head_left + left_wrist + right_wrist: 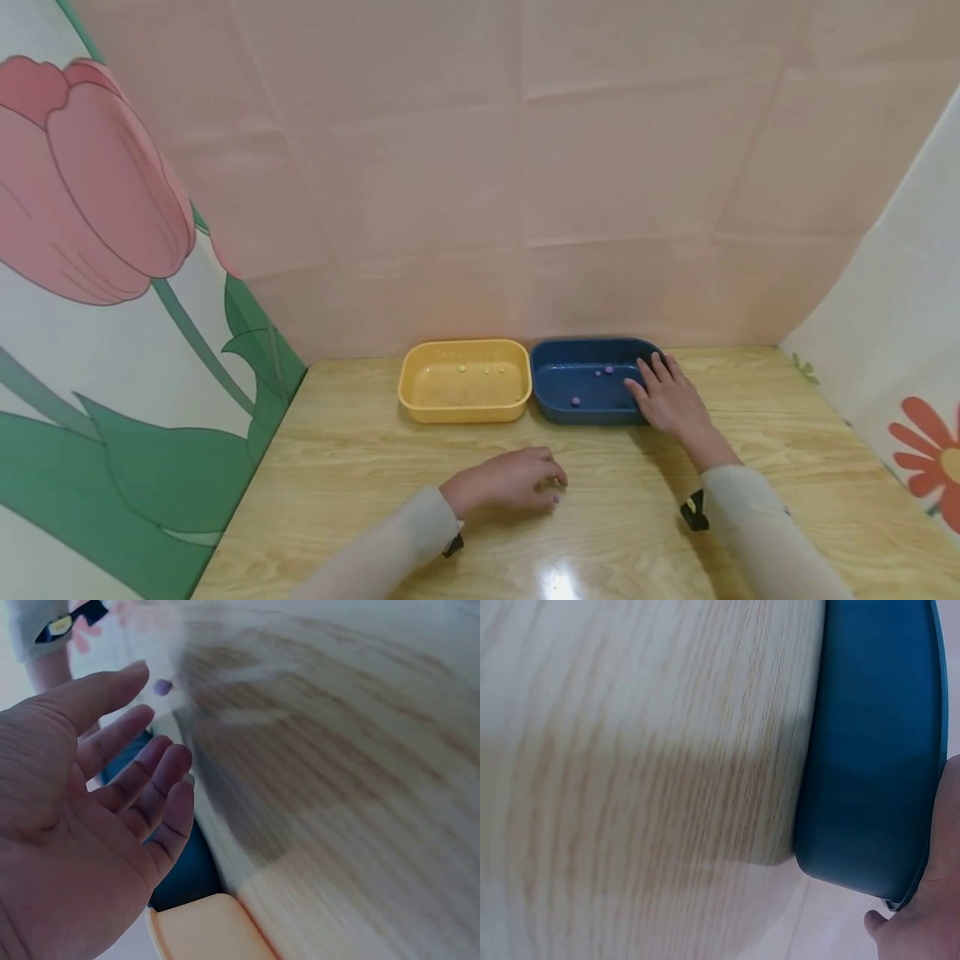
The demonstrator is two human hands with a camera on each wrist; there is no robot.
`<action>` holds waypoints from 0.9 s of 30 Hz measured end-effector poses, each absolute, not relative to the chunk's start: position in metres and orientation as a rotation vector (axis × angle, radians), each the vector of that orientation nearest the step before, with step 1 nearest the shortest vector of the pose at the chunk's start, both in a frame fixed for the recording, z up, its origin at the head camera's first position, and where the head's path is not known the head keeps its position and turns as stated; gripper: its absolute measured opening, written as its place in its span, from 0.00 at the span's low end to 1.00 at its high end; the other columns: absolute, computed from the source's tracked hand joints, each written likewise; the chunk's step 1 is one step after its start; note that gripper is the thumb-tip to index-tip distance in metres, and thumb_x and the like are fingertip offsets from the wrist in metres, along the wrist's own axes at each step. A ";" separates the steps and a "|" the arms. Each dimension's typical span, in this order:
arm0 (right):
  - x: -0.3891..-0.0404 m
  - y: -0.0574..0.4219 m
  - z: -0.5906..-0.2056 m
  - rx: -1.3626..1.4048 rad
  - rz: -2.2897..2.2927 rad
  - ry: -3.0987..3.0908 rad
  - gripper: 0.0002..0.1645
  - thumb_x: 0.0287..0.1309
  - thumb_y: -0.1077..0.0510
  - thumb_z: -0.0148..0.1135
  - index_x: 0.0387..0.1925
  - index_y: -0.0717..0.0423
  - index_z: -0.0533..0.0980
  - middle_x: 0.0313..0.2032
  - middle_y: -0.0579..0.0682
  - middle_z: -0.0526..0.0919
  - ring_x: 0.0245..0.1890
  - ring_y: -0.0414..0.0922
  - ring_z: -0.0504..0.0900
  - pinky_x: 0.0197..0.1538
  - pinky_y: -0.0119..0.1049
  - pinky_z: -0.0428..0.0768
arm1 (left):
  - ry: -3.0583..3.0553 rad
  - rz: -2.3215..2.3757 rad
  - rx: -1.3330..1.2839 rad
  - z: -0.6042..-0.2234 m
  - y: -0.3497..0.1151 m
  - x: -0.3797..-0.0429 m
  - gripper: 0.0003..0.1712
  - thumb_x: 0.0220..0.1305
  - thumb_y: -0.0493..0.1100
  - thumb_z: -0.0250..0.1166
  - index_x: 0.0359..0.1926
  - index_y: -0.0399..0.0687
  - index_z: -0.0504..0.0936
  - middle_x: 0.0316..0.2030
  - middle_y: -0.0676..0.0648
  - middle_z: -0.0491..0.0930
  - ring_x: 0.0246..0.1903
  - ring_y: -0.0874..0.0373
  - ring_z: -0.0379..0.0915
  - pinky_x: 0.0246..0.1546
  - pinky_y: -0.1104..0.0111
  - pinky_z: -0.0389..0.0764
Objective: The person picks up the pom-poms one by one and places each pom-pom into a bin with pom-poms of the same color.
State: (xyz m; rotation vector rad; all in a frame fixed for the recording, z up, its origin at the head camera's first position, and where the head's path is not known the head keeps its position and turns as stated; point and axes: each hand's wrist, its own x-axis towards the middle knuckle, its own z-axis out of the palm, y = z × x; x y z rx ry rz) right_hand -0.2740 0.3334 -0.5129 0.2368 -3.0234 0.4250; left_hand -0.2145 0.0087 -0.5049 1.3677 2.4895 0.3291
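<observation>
My left hand is low over the wooden table, fingers loosely bent with the palm bare in the left wrist view. A small purple ball lies just past its thumb tip, apparently on the table and not gripped. My right hand reaches over the right end of the blue tray, fingers spread. Whether its fingertips touch anything inside cannot be told. Several small purple balls, one near the front wall, lie in this tray. In the right wrist view, the hand is at the tray's rim.
Left of the blue tray, close beside it, stands a yellow tray with several tiny pale yellow balls in it. A pink cloth hangs behind the table. Flower-patterned panels border both sides.
</observation>
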 end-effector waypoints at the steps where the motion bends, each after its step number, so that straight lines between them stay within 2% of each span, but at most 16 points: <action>1: -0.274 0.333 -0.512 0.235 0.423 -3.024 0.45 0.80 0.37 0.32 0.76 0.70 0.52 0.75 0.75 0.45 0.76 0.70 0.36 0.75 0.64 0.42 | 2.491 0.332 1.365 -0.506 0.008 -0.214 0.17 0.71 0.52 0.64 0.58 0.59 0.82 0.51 0.60 0.77 0.45 0.72 0.70 0.51 0.78 0.73; 15: -0.272 0.334 -0.513 0.247 0.449 -2.997 0.46 0.79 0.36 0.34 0.76 0.71 0.52 0.75 0.75 0.46 0.77 0.69 0.36 0.76 0.62 0.39 | 2.462 0.342 1.323 -0.513 0.010 -0.216 0.17 0.69 0.50 0.68 0.57 0.60 0.83 0.50 0.61 0.76 0.46 0.73 0.69 0.51 0.79 0.72; 23: -0.272 0.334 -0.512 0.252 0.440 -3.016 0.44 0.80 0.38 0.35 0.76 0.71 0.52 0.75 0.76 0.46 0.77 0.69 0.36 0.76 0.61 0.38 | 2.465 0.392 1.337 -0.518 0.011 -0.217 0.13 0.68 0.47 0.69 0.52 0.59 0.85 0.46 0.61 0.76 0.45 0.73 0.69 0.51 0.80 0.72; 27: -0.273 0.335 -0.511 0.252 0.407 -3.037 0.44 0.80 0.37 0.33 0.76 0.71 0.51 0.75 0.76 0.46 0.77 0.69 0.37 0.76 0.61 0.39 | 2.463 0.422 1.334 -0.518 0.013 -0.217 0.11 0.68 0.45 0.69 0.50 0.59 0.86 0.44 0.61 0.76 0.44 0.74 0.69 0.51 0.80 0.72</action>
